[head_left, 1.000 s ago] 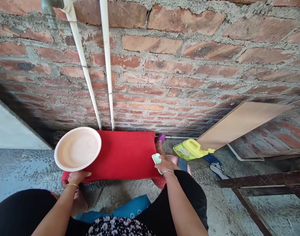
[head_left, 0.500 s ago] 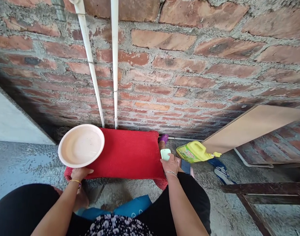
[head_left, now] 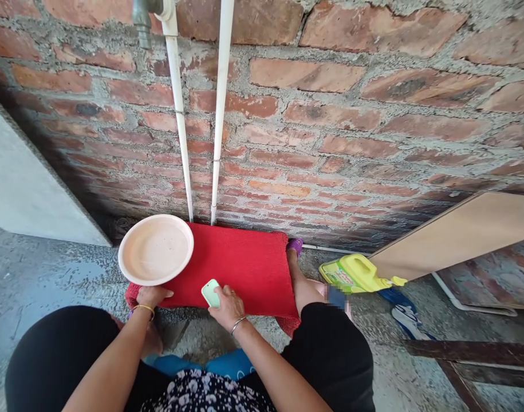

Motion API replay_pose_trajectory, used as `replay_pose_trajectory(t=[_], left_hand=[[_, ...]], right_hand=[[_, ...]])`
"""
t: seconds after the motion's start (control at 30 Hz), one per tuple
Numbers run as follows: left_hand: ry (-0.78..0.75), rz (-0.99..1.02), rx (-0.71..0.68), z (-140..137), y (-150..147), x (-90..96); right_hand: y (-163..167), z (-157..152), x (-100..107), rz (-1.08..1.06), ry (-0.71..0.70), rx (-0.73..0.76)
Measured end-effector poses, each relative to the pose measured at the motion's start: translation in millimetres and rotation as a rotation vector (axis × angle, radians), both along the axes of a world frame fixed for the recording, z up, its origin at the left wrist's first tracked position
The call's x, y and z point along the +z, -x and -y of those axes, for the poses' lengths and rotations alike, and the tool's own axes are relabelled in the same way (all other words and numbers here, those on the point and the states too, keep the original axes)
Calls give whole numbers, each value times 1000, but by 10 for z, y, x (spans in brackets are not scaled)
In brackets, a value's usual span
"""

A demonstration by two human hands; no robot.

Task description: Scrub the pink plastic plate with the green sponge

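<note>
Gripping the near rim of a pale plate [head_left: 156, 249], the left hand [head_left: 152, 296] keeps it level over the red mat [head_left: 244, 269] (at ten o'clock). At six o'clock, the right hand [head_left: 228, 306] pinches a green soap bar [head_left: 211, 293] against the mat, seemingly to scrub.

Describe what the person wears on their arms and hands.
Both forearms are bare, with no sleeves and no gloves. The left hand has a thin gold-coloured bangle at the wrist, with a bit of purple showing beside it. The right hand has a thin silver-coloured bangle at the wrist. No rings can be made out.
</note>
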State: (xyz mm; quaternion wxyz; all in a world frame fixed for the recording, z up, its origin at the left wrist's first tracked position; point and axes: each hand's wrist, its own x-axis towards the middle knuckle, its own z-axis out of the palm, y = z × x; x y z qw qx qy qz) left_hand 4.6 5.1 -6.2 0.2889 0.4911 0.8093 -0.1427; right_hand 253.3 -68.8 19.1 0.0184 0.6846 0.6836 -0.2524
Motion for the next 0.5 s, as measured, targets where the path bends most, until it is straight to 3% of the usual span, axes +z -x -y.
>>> replay_pose_trajectory(t=[0.13, 0.33, 0.4, 0.5], left_hand=[[26, -9, 4, 1, -42, 81], [50, -9, 36, 0, -36, 97], [27, -2, 48, 0, -28, 77], [-19, 14, 72, 10, -22, 38]], right_hand=[[-135, 6, 23, 110, 39, -13], [-772, -59, 235, 308, 92, -360], [-694, -58, 257, 272, 93, -375], [-219, -41, 178, 184, 104, -227]])
